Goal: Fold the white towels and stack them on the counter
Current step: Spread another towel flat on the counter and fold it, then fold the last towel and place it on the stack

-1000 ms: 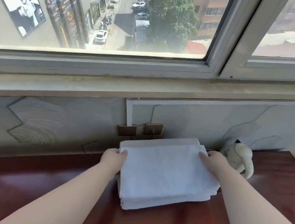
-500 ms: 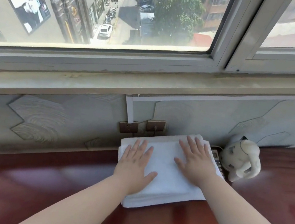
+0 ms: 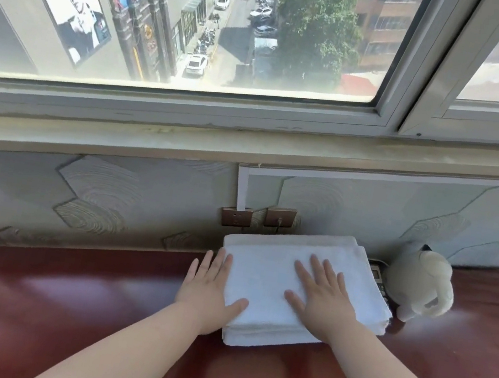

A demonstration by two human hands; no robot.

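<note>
Right hand [image 3: 318, 302] lying flat, fingers straight, pressing on the white towel stack [image 3: 262, 281] sitting on the red-brown counter [image 3: 73, 308]; left hand [image 3: 208, 287] flat too, bracing its left edge. I'm reckoning a sideways shove risks skewing layers, ramming the keypad unit [image 3: 378, 281] and white kettle [image 3: 420, 283] crowding its right. Wall sockets [image 3: 237, 216] sitting just behind.

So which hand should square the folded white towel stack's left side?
Probably the left hand: its straight fingers lie along that side, thumb on the white towel stack; the right hand rests flat on top.
</note>
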